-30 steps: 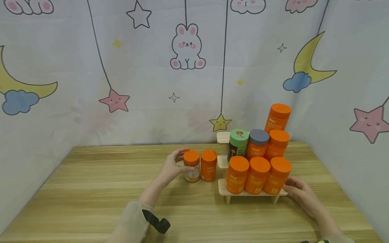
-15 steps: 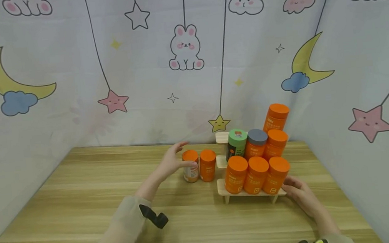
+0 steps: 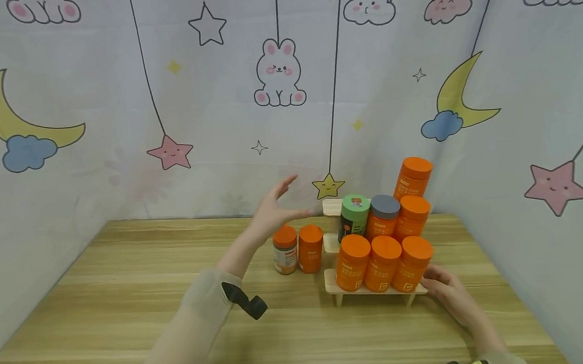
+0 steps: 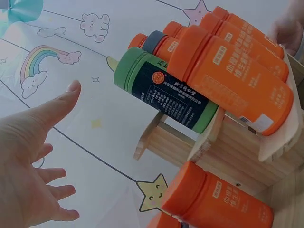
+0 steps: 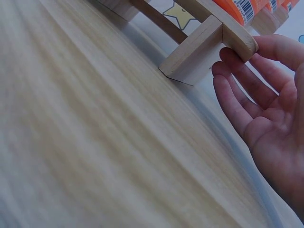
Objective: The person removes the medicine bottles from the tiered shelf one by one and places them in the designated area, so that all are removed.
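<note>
My left hand (image 3: pixel 272 214) is raised with thumb and fingers spread, holding nothing, left of the stepped wooden rack (image 3: pixel 334 282). Below it, two orange-lidded jars stand on the table: a clear one with a white label (image 3: pixel 285 257) and an all-orange one (image 3: pixel 310 251). A green-lidded dark jar (image 4: pixel 166 90) is on the middle step, beside a grey-lidded orange jar (image 3: pixel 384 211) and another orange jar (image 3: pixel 413 216). Three orange jars (image 3: pixel 382 263) fill the front step; a further one (image 3: pixel 414 178) stands at the top. My right hand (image 5: pixel 280 109) grips the rack's right end, fingers above and under the board.
The wood-grain table (image 3: pixel 126 312) runs back to a white curtain (image 3: pixel 212 108) printed with stars, moons and rabbits. At the left, the rack's top step (image 3: pixel 332 207) shows bare wood.
My left hand has let go of the white-labelled jar and moved up and right, toward the rack's top step. Both loose jars stay put. The right hand keeps its place at the rack.
</note>
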`<state>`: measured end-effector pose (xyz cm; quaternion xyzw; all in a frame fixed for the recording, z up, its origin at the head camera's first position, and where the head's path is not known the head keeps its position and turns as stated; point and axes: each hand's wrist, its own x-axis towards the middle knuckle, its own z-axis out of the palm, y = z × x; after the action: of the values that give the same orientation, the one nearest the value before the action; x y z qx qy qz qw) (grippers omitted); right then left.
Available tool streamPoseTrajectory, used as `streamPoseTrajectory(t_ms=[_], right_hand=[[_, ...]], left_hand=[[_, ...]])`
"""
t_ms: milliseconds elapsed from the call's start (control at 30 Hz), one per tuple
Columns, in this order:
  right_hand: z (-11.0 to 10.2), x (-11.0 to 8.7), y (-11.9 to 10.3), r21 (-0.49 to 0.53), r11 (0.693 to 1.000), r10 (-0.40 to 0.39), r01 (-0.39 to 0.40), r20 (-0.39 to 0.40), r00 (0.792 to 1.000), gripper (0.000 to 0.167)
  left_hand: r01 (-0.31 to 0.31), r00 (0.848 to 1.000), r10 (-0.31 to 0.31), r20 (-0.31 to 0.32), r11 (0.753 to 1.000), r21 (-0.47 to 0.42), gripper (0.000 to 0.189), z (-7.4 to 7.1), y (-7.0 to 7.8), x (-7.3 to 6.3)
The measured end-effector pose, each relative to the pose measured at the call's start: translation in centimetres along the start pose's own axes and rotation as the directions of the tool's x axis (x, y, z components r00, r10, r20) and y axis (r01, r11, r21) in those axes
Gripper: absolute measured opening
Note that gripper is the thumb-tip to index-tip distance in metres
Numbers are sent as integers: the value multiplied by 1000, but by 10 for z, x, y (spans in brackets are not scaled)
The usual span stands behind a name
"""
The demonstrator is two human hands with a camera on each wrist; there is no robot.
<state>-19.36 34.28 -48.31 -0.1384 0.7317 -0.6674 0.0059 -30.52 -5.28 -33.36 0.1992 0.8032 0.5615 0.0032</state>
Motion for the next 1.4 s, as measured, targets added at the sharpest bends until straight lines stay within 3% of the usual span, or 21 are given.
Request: streamPoseTrajectory(t_ms=[333,867,1067,1400], right_hand=[[2,-1,-2,1,1000,4,-4,-5,1000,43],[1,0,-2,5,1000,14,-14,-10,1000,40],[0,2,-3,5,1000,12,-11,-15,1000,40],[2,3,-2,11,1000,21,-21,-7,1000,41]], left_hand=[[-48,999,52,16,984,-170,93,16,24,20],[-81,992,104,68,956,-282,96,66,76,48],[-100,989,125,81,960,-262,97,83,92,56],[-38,984,69,162,981,-189,94,113,102,69]])
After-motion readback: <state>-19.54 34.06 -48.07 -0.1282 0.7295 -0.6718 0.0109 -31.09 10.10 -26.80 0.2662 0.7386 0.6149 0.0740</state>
